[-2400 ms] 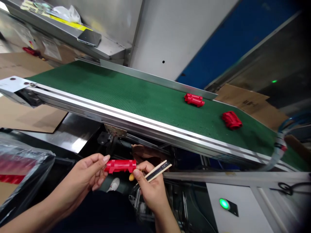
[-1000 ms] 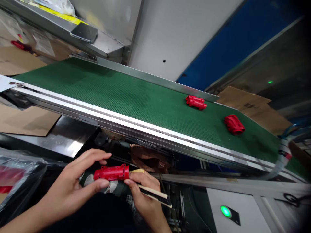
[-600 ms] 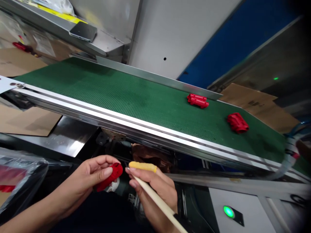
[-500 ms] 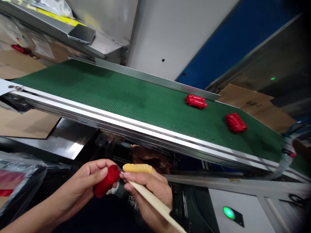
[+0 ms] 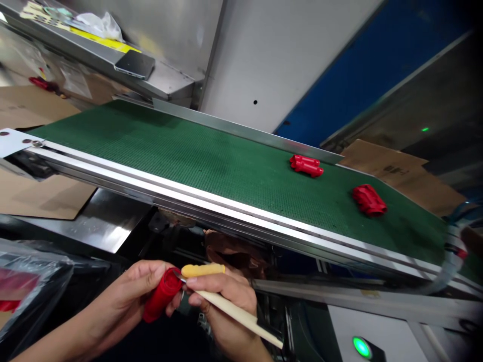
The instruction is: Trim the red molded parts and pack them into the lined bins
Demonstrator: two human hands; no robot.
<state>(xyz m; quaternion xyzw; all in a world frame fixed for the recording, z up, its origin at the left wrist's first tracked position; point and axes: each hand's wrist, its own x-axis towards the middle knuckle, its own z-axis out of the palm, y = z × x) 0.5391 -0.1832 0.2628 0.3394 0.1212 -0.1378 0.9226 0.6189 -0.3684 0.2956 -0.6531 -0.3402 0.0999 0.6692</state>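
My left hand (image 5: 130, 289) is closed around a red plastic tube-shaped part (image 5: 162, 296), its open round end tilted up toward my other hand. My right hand (image 5: 230, 301) grips a knife (image 5: 230, 306) with a long cream handle. Only a short bit of its metal blade shows, touching or very near the rim of the red part's opening. A yellow cover (image 5: 204, 270) sits on a finger of my right hand. Fingers hide much of the red part's lower side.
Beyond my hands runs a green conveyor belt (image 5: 211, 156) with a metal edge rail (image 5: 188, 193). Two red plastic parts (image 5: 306, 165) lie on its right half. A phone (image 5: 135, 64) rests on the steel ledge. A plastic-lined box (image 5: 30, 281) stands left; a green-lit button (image 5: 362, 347) is lower right.
The red part has turned a little, so its opening faces me more, and the blade has shifted to its rim. The whole view has moved slightly; the parts on the belt look unmoved.
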